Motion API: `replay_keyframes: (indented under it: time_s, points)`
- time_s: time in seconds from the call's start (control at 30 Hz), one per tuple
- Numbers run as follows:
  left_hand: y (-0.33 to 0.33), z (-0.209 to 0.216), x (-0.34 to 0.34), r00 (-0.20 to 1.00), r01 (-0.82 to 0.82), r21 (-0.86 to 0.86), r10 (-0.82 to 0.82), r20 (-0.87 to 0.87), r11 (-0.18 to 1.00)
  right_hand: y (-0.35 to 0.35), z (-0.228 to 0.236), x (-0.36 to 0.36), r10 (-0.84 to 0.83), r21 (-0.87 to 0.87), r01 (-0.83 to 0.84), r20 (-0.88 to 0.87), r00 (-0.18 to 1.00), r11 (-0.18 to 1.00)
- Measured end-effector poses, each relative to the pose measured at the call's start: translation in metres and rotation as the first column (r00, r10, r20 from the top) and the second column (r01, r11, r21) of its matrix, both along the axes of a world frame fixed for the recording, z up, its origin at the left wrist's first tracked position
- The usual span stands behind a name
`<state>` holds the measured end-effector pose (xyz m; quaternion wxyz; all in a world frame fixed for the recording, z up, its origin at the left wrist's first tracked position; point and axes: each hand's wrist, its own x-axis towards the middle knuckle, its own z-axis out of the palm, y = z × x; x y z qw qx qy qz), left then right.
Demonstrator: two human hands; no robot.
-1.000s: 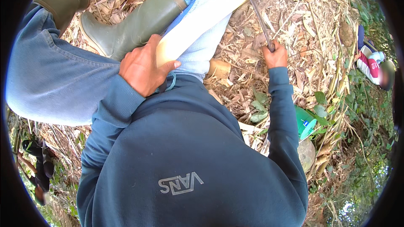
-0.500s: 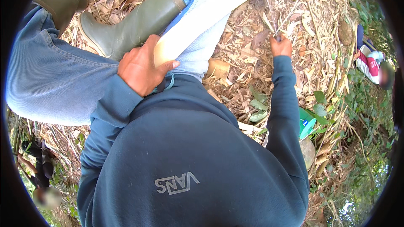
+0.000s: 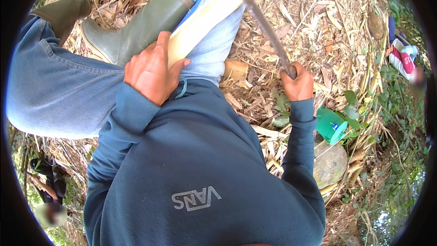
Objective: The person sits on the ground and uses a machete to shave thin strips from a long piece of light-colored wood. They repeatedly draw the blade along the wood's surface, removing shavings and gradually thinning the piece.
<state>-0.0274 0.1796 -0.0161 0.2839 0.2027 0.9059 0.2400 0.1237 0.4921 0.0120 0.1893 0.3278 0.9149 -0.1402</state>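
A long pale wooden slat lies slantwise over my jeans-clad leg, its near end by my lap. My left hand is closed around that near end, with the thumb along its right side. In my right hand is a machete, gripped by its handle, which the fingers mostly cover. The dark narrow blade points up and to the left. Its tip overlaps the slat's right edge in the view; whether they touch I cannot tell.
Dry shavings and leaves cover the ground. A green cup-like container lies tipped beside a rounded stone on the right. A short wood stub sits by my leg. My rubber boots stretch out ahead. Other people are at both far sides.
My right hand has drawn back toward me, and the machete blade has swung left over to the slat. My left hand keeps its grip, with the slat shifted slightly left.
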Motion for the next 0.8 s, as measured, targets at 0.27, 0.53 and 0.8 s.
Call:
replay_keyframes:
  time_s: [0.27, 0.53, 0.8]
  points:
    - [0.005, 0.000, 0.005, 0.997, 0.022, -0.061, -0.026, -0.076, 0.998, -0.022, -0.011, 0.012, 0.188, -0.078, -0.192, -0.058, 0.980, 0.978]
    - [0.006, 0.003, 0.009, 0.997, 0.050, -0.146, -0.058, -0.055, 0.988, -0.018, -0.016, 0.012, 0.198, -0.064, -0.199, -0.013, 0.980, 0.978]
    - [0.005, -0.006, 0.012, 0.988, 0.045, -0.070, -0.055, -0.146, 0.997, -0.011, -0.019, 0.018, 0.228, -0.046, -0.228, 0.001, 0.974, 0.973]
